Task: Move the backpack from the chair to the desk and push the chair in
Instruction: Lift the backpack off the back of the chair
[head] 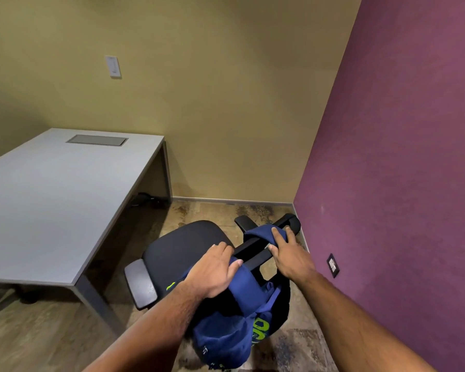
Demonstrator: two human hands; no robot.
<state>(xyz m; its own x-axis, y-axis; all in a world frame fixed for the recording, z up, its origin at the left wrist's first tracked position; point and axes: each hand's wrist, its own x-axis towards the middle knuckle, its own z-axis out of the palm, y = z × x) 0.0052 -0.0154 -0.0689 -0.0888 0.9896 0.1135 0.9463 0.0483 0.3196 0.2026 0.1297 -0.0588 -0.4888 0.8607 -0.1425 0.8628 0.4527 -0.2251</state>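
A dark blue backpack (234,326) with lime-green lettering hangs over the back of a black office chair (183,245), one strap looped over the chair's right armrest (255,252). My left hand (215,269) grips the top of the backpack near its shoulder strap. My right hand (290,253) rests on the strap where it drapes over the armrest, fingers curled on the blue fabric. The grey desk (51,200) stands to the left, apart from the chair.
A metal cable hatch (97,140) is set into the desk's far end. Cables (145,200) lie on the floor under the desk. A purple wall (400,183) with an outlet (333,265) runs close on the chair's right. Wood-look floor surrounds the chair.
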